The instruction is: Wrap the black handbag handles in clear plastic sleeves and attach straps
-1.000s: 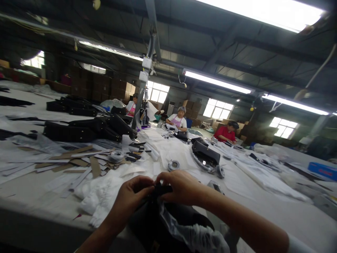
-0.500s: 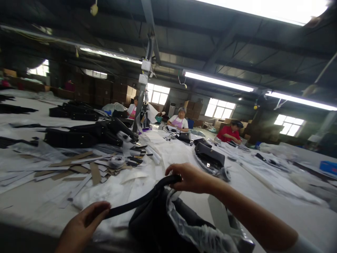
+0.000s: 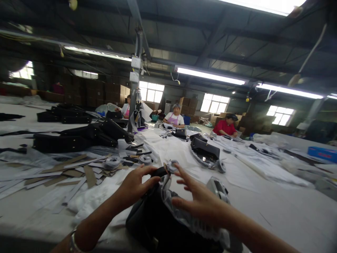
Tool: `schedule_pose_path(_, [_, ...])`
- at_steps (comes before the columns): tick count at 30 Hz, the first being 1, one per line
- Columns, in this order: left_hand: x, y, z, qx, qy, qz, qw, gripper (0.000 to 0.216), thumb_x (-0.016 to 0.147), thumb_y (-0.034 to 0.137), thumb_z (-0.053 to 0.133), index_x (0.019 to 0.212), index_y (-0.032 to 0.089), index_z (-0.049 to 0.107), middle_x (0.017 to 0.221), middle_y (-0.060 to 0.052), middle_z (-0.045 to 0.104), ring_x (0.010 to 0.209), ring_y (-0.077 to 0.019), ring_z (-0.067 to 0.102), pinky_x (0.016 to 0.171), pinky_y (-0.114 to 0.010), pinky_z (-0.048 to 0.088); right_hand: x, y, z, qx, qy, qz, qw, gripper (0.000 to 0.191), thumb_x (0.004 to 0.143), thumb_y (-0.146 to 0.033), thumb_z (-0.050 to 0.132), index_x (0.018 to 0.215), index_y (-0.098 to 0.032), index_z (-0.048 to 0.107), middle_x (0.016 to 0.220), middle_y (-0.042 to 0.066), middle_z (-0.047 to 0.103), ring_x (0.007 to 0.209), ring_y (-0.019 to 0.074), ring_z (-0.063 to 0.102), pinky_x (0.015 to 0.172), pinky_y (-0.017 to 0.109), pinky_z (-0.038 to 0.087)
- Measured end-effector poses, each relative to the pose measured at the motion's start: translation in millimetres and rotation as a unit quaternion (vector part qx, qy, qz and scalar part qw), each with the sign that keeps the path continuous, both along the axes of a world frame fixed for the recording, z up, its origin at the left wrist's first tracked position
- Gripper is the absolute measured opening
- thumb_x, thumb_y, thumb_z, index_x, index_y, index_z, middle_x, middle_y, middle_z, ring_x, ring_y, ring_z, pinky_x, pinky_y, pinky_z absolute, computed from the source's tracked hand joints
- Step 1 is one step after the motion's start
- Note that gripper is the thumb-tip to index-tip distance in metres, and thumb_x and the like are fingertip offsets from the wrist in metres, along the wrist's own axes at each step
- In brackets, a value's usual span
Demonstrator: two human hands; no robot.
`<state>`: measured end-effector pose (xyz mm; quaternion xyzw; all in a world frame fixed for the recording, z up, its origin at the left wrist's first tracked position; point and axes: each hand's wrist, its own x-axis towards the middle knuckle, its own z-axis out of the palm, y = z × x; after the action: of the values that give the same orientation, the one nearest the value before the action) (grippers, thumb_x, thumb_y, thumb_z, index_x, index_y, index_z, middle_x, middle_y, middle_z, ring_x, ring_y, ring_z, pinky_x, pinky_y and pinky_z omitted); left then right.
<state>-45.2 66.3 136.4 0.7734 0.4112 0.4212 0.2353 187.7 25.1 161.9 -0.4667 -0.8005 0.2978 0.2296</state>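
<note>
A black handbag stands in front of me, with clear plastic wrap bunched along its open top. My left hand is closed on the bag's black strap, thumb and fingers pinching it above the left end of the opening. A small brownish piece, too small to name, sticks up from the strap. Over the plastic wrap, my right hand is open, fingers spread, holding nothing. Its fingertips point toward the strap, just right of it. Behind the right hand sits a grey box-like device, partly hidden.
Black bags are piled at the left, behind loose card strips. Another black bag lies open farther back. Rolls of clear tape lie near the strips. Several co-workers sit across the table; a blue box is at right.
My left hand has come up and right from the strap's free end to the bag's top. My right hand has let go of the strap and spread its fingers.
</note>
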Motion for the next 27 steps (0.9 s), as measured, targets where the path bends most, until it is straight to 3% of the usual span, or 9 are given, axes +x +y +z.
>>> schedule_pose_path(3, [-5.5,-0.3,6.8,-0.024,-0.026,-0.013,0.999,0.026,0.083,0.039,0.065,0.103,0.026,0.075,0.102,-0.006,0.075,0.102,-0.0294,0.065,0.102,-0.041,0.042,6.0,-21.9,-11.7,-0.045,-0.129,-0.012,0.991,0.097,0.072,-0.034,0.077,0.152,-0.034,0.021,0.140,0.011,0.055,0.124,0.0328,0.054,0.101,0.043,0.043])
schedule_pose_path(6, [-9.8,-2.5,11.5,-0.077,-0.081,-0.059,0.992,0.033,0.078,0.036,0.070,0.109,0.023,0.072,0.106,-0.007,0.073,0.104,-0.0280,0.064,0.093,-0.035,0.047,13.9,-18.5,-4.8,0.052,-0.240,-0.036,0.969,0.074,0.075,-0.015,0.065,0.144,-0.033,0.043,0.121,0.010,0.069,0.109,0.0335,0.064,0.090,0.041,0.049])
schedule_pose_path(8, [-11.2,-5.8,10.7,-0.123,-0.131,-0.086,0.980,0.037,0.079,0.038,0.072,0.111,0.021,0.070,0.103,-0.007,0.070,0.097,-0.0244,0.064,0.085,-0.031,0.049,26.0,-1.6,10.1,0.143,-0.252,-0.069,0.955,0.065,0.079,-0.009,0.056,0.140,-0.031,0.049,0.112,0.010,0.072,0.097,0.0309,0.068,0.081,0.039,0.050])
schedule_pose_path(11, [-5.6,-15.2,2.6,-0.172,-0.212,-0.120,0.954,0.049,0.083,0.057,0.061,0.108,0.015,0.069,0.088,-0.006,0.066,0.076,-0.0176,0.059,0.070,-0.026,0.047,48.4,34.5,34.9,0.254,-0.190,-0.116,0.941,0.055,0.082,-0.005,0.049,0.133,-0.024,0.058,0.111,0.011,0.071,0.087,0.0252,0.069,0.077,0.035,0.050])
schedule_pose_path(13, [4.7,-24.0,-4.5,-0.208,-0.252,-0.148,0.933,0.059,0.086,0.065,0.050,0.109,0.015,0.069,0.085,-0.005,0.064,0.071,-0.0156,0.056,0.066,-0.025,0.044,58.4,57.6,43.8,0.285,-0.123,-0.099,0.945,0.048,0.080,-0.003,0.049,0.119,-0.023,0.068,0.111,0.007,0.071,0.091,0.0215,0.067,0.082,0.033,0.049])
schedule_pose_path(17, [30.2,-42.8,-10.5,-0.253,-0.258,-0.156,0.919,0.047,0.088,0.058,0.054,0.101,0.016,0.070,0.079,-0.002,0.064,0.069,-0.0134,0.054,0.062,-0.021,0.039,57.6,83.6,34.3,0.302,-0.056,-0.087,0.948,0.042,0.077,-0.001,0.049,0.106,-0.020,0.074,0.103,0.005,0.074,0.095,0.0184,0.067,0.091,0.030,0.048])
schedule_pose_path(23, [44.6,-60.6,-0.4,-0.244,-0.251,-0.175,0.920,0.034,0.086,0.047,0.064,0.096,0.016,0.072,0.090,-0.007,0.071,0.085,-0.0200,0.063,0.079,-0.027,0.046,47.1,77.3,14.7,0.323,0.004,-0.114,0.940,0.033,0.082,-0.009,0.053,0.105,-0.023,0.074,0.104,0.004,0.074,0.097,0.0199,0.068,0.093,0.032,0.049])
schedule_pose_path(27, [45.2,-58.0,-2.0,-0.253,-0.267,-0.146,0.918,0.027,0.084,0.041,0.068,0.093,0.016,0.072,0.088,-0.007,0.072,0.072,-0.0148,0.061,0.068,-0.023,0.045,47.6,53.1,13.9,0.346,0.057,-0.178,0.919,0.032,0.087,-0.016,0.052,0.114,-0.021,0.068,0.118,0.008,0.069,0.109,0.0229,0.063,0.099,0.038,0.045])
